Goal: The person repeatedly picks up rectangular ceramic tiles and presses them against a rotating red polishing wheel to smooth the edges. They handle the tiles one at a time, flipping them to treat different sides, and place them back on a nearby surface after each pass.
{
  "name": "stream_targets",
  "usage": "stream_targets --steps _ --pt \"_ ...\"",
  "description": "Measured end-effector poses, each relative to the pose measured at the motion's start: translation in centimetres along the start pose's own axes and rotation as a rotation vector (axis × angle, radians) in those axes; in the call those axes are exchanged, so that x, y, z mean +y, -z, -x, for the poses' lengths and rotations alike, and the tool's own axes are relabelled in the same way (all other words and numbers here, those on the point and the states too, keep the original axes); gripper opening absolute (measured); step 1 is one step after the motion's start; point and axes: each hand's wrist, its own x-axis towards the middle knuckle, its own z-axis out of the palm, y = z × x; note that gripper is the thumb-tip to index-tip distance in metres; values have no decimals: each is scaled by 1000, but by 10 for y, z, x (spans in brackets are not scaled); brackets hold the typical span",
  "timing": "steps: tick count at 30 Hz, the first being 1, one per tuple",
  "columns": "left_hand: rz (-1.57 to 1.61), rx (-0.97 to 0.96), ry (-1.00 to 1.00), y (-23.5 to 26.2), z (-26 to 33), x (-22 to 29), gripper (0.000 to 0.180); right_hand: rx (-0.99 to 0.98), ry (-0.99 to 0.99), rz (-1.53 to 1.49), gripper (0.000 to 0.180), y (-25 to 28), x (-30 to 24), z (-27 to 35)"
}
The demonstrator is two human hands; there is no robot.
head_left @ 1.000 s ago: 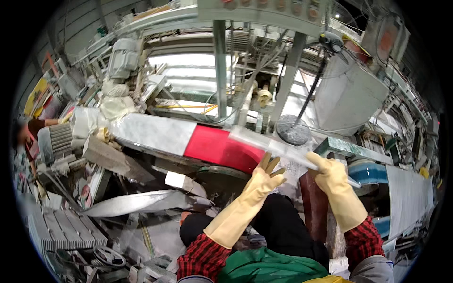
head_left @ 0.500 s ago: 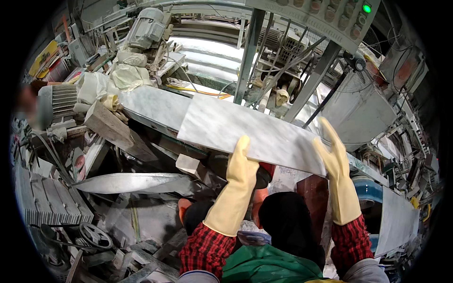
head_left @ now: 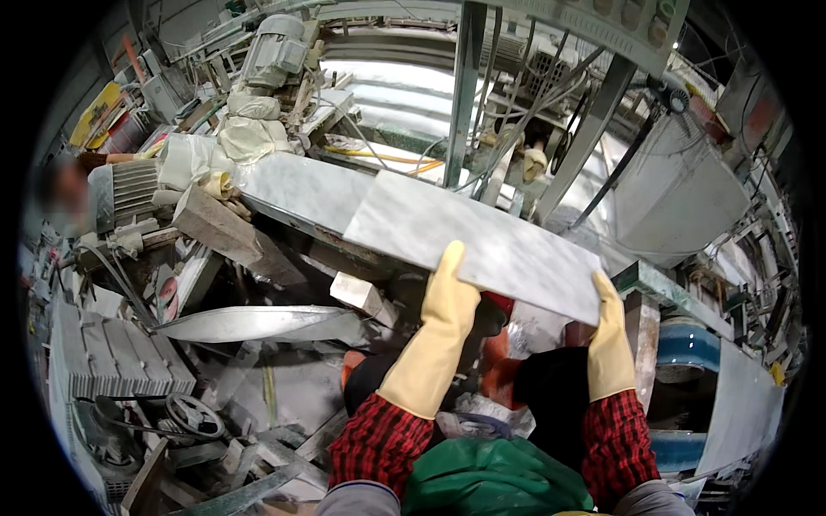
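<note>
A pale grey-veined marble slab slants across the middle, its left part overlapping a second marble slab that lies farther left. My left hand, in a cream rubber glove, grips the slab's near edge; the thumb lies on top and the fingers are hidden beneath. At the slab's right end my right hand, gloved alike, holds the short edge with its thumb and fingers hardly separable. Both forearms wear red-and-black checked sleeves.
An electric motor stands at the back left, near stone blocks. Steel posts rise behind the slab below a control panel. Scrap and a handwheel lie lower left; a blue curved part is at right. Part of another person shows far left.
My right hand had its fingers spread beside the slab's right end; now it has closed on that edge. My left hand keeps its grip. The whole view has shifted slightly.
</note>
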Motion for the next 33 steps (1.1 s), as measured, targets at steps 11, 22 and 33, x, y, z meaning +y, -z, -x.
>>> stream_targets --steps 11,22,33 --pt "867 -78 324 66 -27 -22 51 13 140 107 47 23 -8 -4" --pt "-4 48 122 -12 13 -5 38 84 124 140 44 20 3 -15" --pt "-598 138 215 -1 65 25 60 9 181 154 48 13 19 -16"
